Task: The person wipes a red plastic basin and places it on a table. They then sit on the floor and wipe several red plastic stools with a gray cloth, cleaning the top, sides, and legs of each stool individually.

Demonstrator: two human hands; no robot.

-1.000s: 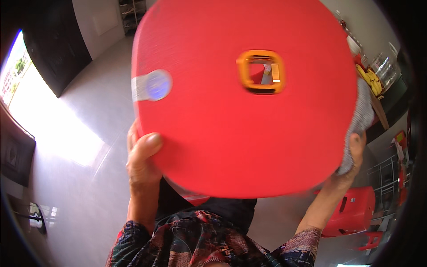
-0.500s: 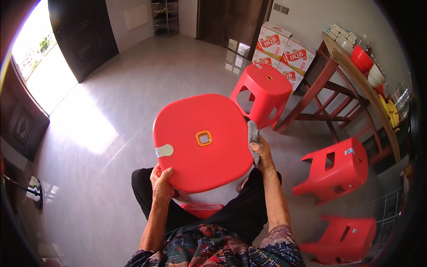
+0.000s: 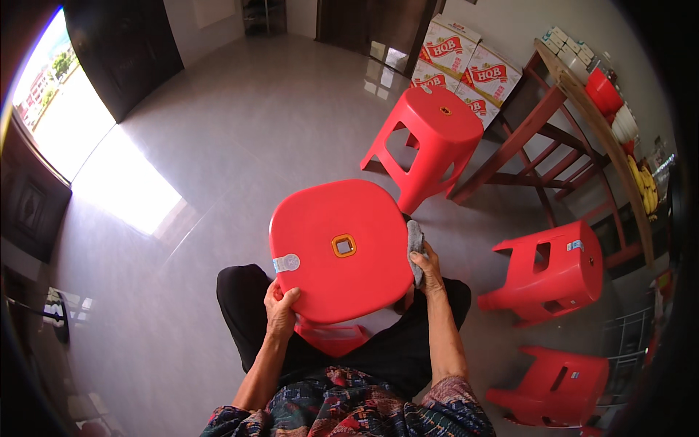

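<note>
A red plastic stool (image 3: 342, 211) is held in front of me with its rounded square seat facing up. An orange-rimmed square hole sits in the middle of the seat, and a pale sticker (image 3: 287, 262) lies on its left edge. My left hand (image 3: 279, 309) is closed on the near left edge, thumb on top. At the right edge my right hand (image 3: 428, 266) presses a grey cloth (image 3: 415, 247) against the rim, fingers closed round it. The stool's legs are mostly hidden beneath the seat.
Another red stool (image 3: 444, 124) stands upright ahead to the right. Two more, a nearer one (image 3: 550, 386) and a farther one (image 3: 557, 266), lie on their sides at right. Printed cartons (image 3: 489, 73) are stacked by the wall, beside a wooden table (image 3: 575, 91) bearing bananas (image 3: 642, 182) and bowls.
The held stool has moved slightly nearer and to the right, appearing smaller in view. Both hands keep their grip, and the cloth stays at the right edge. The view has shifted a little.
</note>
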